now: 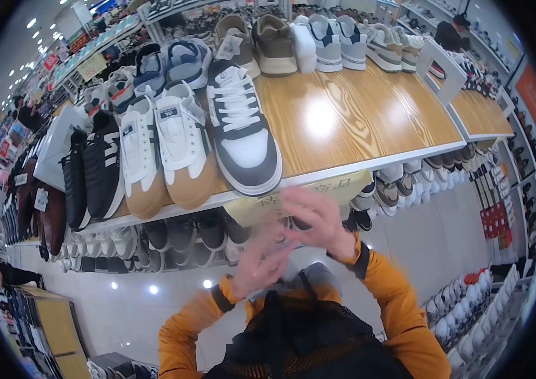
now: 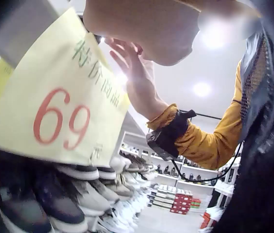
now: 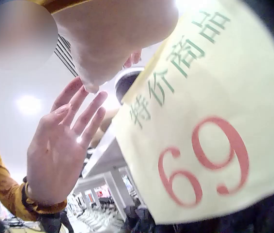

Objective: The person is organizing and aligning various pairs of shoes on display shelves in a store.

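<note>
Blurred by motion in the head view, my left hand (image 1: 260, 265) is held in the air below the shelf edge. My right hand (image 1: 315, 218) is just above and right of it, overlapping a pale yellow price sign (image 1: 243, 211). The right wrist view shows the left hand (image 3: 57, 155) with fingers spread and nothing in them. In the left wrist view the right hand (image 2: 139, 82) has its fingers extended, holding nothing. The sign (image 2: 35, 97) reads 69 in red. Directly above it, a grey-and-white sneaker (image 1: 246, 145) points its toe over the shelf edge.
White-and-tan shoes (image 1: 179, 151) and black sneakers (image 1: 104, 167) line the shelf's left side. More shoes (image 1: 274, 47) stand along the back of the wooden shelf (image 1: 369, 114). Lower rows of shoes (image 1: 205, 230) sit beneath it. A white shoe rack (image 1: 482, 316) is at right.
</note>
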Tool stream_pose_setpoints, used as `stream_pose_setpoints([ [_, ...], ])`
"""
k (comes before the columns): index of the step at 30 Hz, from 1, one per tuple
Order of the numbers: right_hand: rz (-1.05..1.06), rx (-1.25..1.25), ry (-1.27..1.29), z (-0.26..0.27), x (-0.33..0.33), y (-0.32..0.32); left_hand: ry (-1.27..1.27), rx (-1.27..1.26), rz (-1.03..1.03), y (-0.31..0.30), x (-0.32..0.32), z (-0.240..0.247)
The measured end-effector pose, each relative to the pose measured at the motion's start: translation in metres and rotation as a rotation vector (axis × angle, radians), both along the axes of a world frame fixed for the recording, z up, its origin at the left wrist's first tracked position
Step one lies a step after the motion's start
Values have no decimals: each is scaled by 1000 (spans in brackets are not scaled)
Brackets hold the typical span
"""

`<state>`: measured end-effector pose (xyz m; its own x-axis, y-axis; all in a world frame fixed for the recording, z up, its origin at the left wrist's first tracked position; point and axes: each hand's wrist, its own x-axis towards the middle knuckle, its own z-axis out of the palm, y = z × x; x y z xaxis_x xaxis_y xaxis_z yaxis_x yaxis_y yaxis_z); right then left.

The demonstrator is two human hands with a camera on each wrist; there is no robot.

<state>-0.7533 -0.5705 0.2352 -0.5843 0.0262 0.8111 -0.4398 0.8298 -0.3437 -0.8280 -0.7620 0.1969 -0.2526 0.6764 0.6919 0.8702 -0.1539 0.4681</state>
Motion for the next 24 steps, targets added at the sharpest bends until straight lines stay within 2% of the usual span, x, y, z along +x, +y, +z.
stream_pose_setpoints([
  [1, 0, -7, 41, -20, 14, -8, -45, -2, -59, -7, 7, -17],
  [3, -66, 3, -189, -57, 41, -16, -85, -5, -132, -12, 11, -46],
  [4, -77, 2, -190, -75, 51, -14, -237, -126, -110, -12, 12, -59],
  [5, -177, -122, -303, -92, 60, -9, -386, -245, -82, -10, 12, -72],
  [6, -275, -244, -411, -98, 62, -5, -381, -242, -83, -2, 11, -85],
  [8, -342, -311, -379, -103, 62, 5, -941, -346, -126, 16, 11, -109],
  [10, -389, -533, -369, -89, 60, 8, -1031, -344, -92, 37, 4, -118],
  [12, -383, -490, -351, -71, 47, 20, -1109, -342, -61, 59, -5, -122],
  [13, -376, -442, -334, -65, 43, 25, -1298, -331, 6, 69, -7, -123],
  [14, -377, -522, -400, -71, 38, 31, -1485, -311, 76, 78, -9, -123],
  [15, -371, -519, -392, -76, 33, 39, -1478, -304, 79, 86, -10, -122],
  [17, -299, -515, -463, -86, 25, 56, -1574, -335, 220, 99, -14, -124],
  [19, -269, -514, -495, -102, 22, 69, -1574, -266, 212, 108, -14, -133],
  [21, -261, -403, -531, -119, 19, 77, -1698, -84, 41, 116, -16, -136],
  [22, -217, -488, -579, -121, 20, 76, -1807, -57, 50, 123, -17, -129],
  [23, -181, -466, -583, -134, 18, 79, -1434, -127, 6, 126, -32, -187],
  [24, -140, -404, -560, -134, 17, 79, -1452, -95, 6, 132, -24, -164],
])
